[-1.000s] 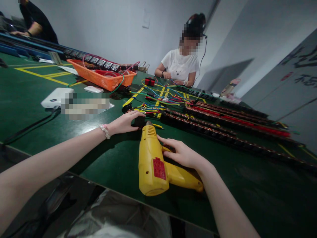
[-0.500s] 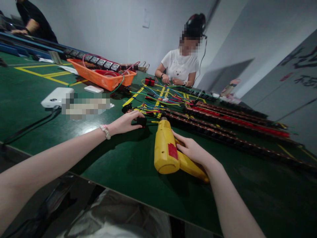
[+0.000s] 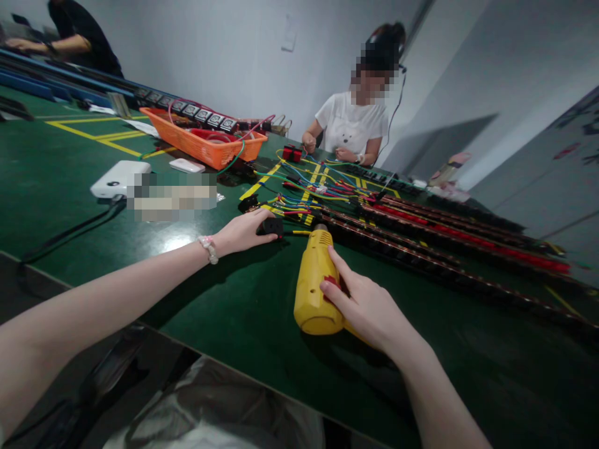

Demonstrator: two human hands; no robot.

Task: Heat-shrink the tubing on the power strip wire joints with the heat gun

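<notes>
My left hand (image 3: 246, 232) is closed on a small black block (image 3: 272, 227), with thumb and fingers on either side of it. A short yellow-sleeved wire (image 3: 301, 232) reaches from the block toward the nozzle of a yellow heat gun (image 3: 314, 280). My right hand (image 3: 362, 299) is wrapped round the gun, its thumb lying on the red patch of the body. The gun's handle is mostly hidden under this hand. Just beyond the nozzle lie coloured wires (image 3: 299, 206) and long dark strips with copper-coloured lines (image 3: 397, 249).
An orange basket (image 3: 201, 146) holds wires and dark parts. Left of my left hand are a white power bank (image 3: 119, 178) with a black cable and a white flat piece (image 3: 187, 165). A co-worker (image 3: 353, 125) sits across the green table; another person (image 3: 84, 37) is far left.
My right hand has shifted its grip, its thumb coming up onto the gun's body over the red patch. My left hand still holds the black block. The whole view has shifted slightly.
</notes>
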